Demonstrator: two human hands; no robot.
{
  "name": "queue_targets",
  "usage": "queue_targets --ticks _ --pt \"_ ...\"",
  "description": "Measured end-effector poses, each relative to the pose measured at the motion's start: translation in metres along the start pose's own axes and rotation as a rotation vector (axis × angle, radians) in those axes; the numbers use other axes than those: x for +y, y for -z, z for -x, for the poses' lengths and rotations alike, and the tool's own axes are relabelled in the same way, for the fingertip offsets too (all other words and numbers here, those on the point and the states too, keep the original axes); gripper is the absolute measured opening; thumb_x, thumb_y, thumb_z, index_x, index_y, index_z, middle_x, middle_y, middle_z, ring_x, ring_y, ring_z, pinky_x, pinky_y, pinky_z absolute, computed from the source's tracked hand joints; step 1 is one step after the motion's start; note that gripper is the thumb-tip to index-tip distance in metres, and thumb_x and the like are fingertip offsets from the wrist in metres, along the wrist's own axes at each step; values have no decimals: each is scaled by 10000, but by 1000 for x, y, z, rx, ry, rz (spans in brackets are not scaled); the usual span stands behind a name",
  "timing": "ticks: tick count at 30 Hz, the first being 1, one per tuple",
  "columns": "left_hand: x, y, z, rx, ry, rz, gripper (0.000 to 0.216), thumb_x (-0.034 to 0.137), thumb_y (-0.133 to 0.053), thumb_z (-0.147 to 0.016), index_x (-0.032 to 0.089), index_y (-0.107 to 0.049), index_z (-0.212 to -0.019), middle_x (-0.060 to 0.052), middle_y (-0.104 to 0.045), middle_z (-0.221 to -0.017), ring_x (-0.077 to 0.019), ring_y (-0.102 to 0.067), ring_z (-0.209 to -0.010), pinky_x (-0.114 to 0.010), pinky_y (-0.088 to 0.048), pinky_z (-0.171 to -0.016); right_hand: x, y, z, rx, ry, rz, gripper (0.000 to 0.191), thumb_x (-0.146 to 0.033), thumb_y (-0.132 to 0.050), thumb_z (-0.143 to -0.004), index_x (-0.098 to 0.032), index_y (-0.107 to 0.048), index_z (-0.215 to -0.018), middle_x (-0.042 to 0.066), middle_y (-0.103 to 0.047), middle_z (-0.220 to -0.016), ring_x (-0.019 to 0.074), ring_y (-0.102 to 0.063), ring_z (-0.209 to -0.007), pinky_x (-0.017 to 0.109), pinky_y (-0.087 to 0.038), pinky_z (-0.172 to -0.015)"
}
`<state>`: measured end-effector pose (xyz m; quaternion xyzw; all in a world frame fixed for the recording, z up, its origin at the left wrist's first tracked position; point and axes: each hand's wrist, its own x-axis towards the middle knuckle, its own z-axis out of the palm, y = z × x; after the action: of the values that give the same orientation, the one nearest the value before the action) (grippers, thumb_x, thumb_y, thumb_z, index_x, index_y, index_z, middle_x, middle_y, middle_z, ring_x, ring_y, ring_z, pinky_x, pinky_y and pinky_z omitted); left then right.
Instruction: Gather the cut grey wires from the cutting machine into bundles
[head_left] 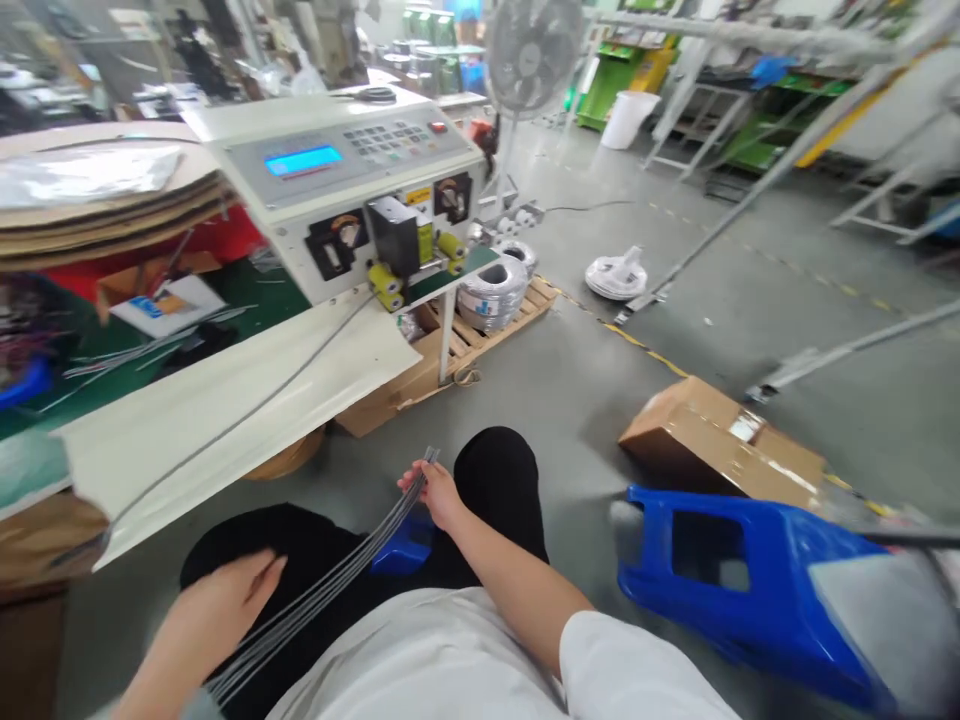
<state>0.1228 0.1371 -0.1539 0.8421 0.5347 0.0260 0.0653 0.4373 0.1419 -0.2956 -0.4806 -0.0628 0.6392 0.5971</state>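
My right hand is closed around one end of a bundle of grey cables, over my lap between my knees. The cut ends stick out just past the fingers. From there the bundle slants down to the left across my thigh, and its far end passes behind my left forearm. My left hand is above my left thigh, beside the bundle; motion blurs its fingers, so its grip is unclear. Ahead stands a cable-cutting machine with a lit blue display. A single grey cable runs from its yellow-green rollers down a cream chute.
To my right are a blue plastic stool and a cardboard box. Cable coils sit on a wooden pallet beyond the machine. A fan stands behind it. Another white coil lies on the floor near a metal frame.
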Motion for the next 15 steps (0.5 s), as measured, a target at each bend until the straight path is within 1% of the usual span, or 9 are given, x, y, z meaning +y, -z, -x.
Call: queue_targets --ticks 1,2,4,6,8,10,12,13,15 --pt "9 5 -10 -12 -39 4 289 475 -406 -930 360 -649 -822 64 -749 -796 -193 -686 -673 -319 -492 -578 1 0 0 -6 6 21 413 -559 -736 -747 -199 -609 -904 27 -713 -744 228 -742 -722 340 -551 -654" --pt "19 12 -22 43 -89 -15 267 445 -419 -950 339 -655 -884 40 -750 -858 -196 -697 -762 -330 -514 -643 1 0 1 -17 16 38 420 -568 -743 -737 -207 -608 -902 13 -698 -726 228 -740 -713 343 -556 -651" --pt "37 29 -49 234 -151 -85 228 378 -453 -964 283 -658 -933 -14 -732 -899 -223 -676 -925 -370 -522 -811 3 0 0 -49 37 67 431 -584 -754 -718 -218 -611 -898 -6 -672 -706 224 -735 -708 344 -562 -656" --pt "52 46 -77 407 -147 -122 213 347 -489 -956 252 -655 -1049 -59 -711 -1011 -256 -621 -1076 -406 -484 -958 4 2 -1 -78 45 94 438 -593 -756 -708 -224 -615 -899 -12 -657 -706 220 -728 -707 340 -561 -657" --pt "59 58 -103 513 -96 -121 341 364 -504 -951 220 -599 -1244 -119 -653 -1179 -298 -545 -1200 -449 -435 -1045 4 4 -2 -88 43 118 438 -591 -758 -698 -229 -617 -899 -22 -641 -697 209 -714 -677 331 -551 -640" --pt "61 63 -126 564 -25 -99 512 409 -486 -956 178 -477 -1412 -181 -567 -1300 -336 -485 -1256 -489 -412 -1064 3 5 -3 -91 37 147 427 -580 -758 -690 -233 -619 -895 -41 -612 -663 189 -685 -615 317 -533 -607" --pt "60 62 -145 588 43 -86 613 452 -457 -961 144 -383 -1485 -218 -516 -1336 -358 -466 -1252 -507 -416 -1042 0 5 -2 -94 30 175 402 -569 -747 -693 -235 -621 -878 -56 -580 -624 175 -657 -564 301 -505 -573" --pt "59 61 -152 588 64 -90 634 468 -447 -962 135 -366 -1496 -224 -511 -1331 -364 -467 -1237 -510 -419 -1029 -1 5 -1 -100 27 183 387 -563 -739 -698 -236 -621 -867 -58 -571 -613 175 -653 -557 297 -496 -569" --pt "57 58 -160 577 93 -122 635 491 -437 -963 133 -388 -1485 -221 -521 -1302 -371 -467 -1210 -514 -418 -1013 -4 5 0 -109 25 185 366 -555 -730 -706 -233 -625 -846 -51 -581 -617 185 -669 -582 302 -500 -592"
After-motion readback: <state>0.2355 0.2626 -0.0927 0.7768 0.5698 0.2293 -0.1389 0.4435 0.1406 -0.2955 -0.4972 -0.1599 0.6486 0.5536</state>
